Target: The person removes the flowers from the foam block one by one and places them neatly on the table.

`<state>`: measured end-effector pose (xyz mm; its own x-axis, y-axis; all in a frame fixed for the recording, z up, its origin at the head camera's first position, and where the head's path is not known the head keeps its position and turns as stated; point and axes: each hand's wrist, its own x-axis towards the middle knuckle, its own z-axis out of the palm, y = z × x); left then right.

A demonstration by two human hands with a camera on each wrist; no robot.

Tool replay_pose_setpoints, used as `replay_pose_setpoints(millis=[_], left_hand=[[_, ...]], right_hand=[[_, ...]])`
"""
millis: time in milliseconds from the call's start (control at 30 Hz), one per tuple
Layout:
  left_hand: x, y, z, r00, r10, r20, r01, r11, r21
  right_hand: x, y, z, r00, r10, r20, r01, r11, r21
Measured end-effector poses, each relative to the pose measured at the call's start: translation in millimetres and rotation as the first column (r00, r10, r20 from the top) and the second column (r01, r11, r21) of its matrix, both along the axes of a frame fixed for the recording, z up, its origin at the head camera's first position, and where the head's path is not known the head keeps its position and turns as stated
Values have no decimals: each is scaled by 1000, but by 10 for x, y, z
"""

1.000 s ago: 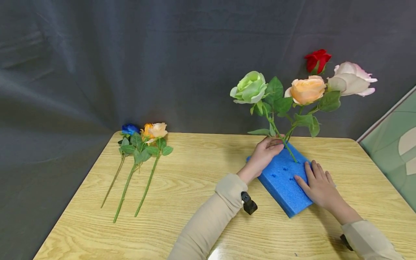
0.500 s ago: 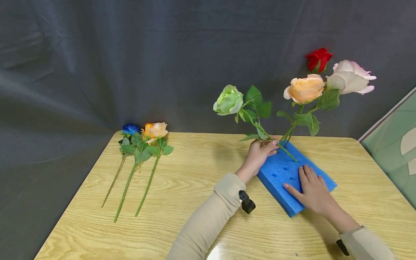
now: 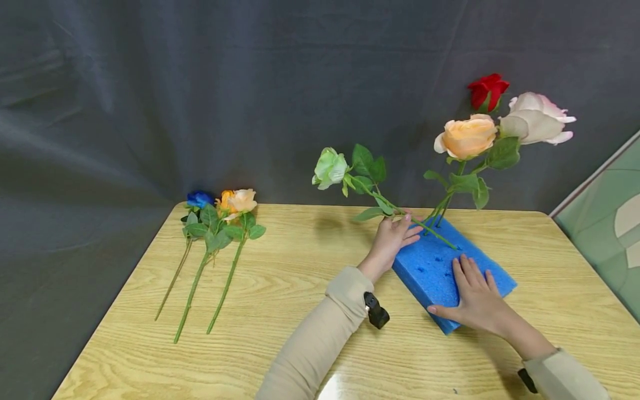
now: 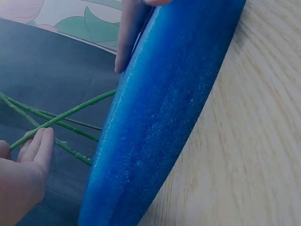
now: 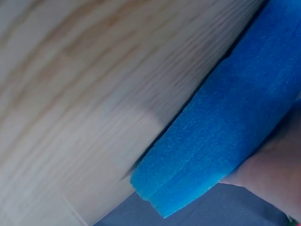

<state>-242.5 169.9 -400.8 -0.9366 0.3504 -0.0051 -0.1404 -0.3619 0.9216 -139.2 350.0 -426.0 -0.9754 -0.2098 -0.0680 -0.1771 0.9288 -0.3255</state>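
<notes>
In the head view my left hand (image 3: 392, 241) pinches the stem of a light green rose (image 3: 330, 168). The rose leans far left, its stem end in a blue foam block (image 3: 425, 280). The left wrist view shows that stem (image 4: 80, 107) between the thumb and fingers (image 4: 43, 143). My right hand (image 3: 477, 303) lies spread on the block's top, its thumb at the near edge. A peach rose (image 3: 467, 137), a pale pink rose (image 3: 536, 119) and a red rose (image 3: 488, 91) rise from the block's far end. Several holes show in its top.
A blue rose (image 3: 200, 199), an orange rose (image 3: 226, 202) and a cream rose (image 3: 243, 200) lie at the left of the wooden table (image 3: 285, 278). Behind the table hangs a dark curtain (image 3: 250, 100). A green patterned panel (image 3: 610, 222) stands at the right.
The green rose has tipped left and down, with my left hand moving left along with it. My right hand has slid left across the block, and its thumb has reached the near edge.
</notes>
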Motion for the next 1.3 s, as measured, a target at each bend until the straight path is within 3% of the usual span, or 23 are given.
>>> replay_pose_setpoints(millis=[467, 700, 867, 1300], left_hand=[[2, 35, -44, 1000, 16, 18, -14, 997, -72], [-6, 41, -71, 1000, -5, -5, 5, 998, -61], [-23, 6, -91, 1000, 21, -5, -21, 998, -57], [-38, -61, -122, 993, 50, -110, -65, 989, -134]], right_hand=[[-20, -23, 13, 1000, 18, -13, -18, 1000, -5], [-26, -1, -6, 998, 45, -46, -44, 999, 8], [-46, 54, 2, 995, 72, -71, -72, 997, 9], [-128, 203, -4, 986, 156, -60, -156, 988, 2]])
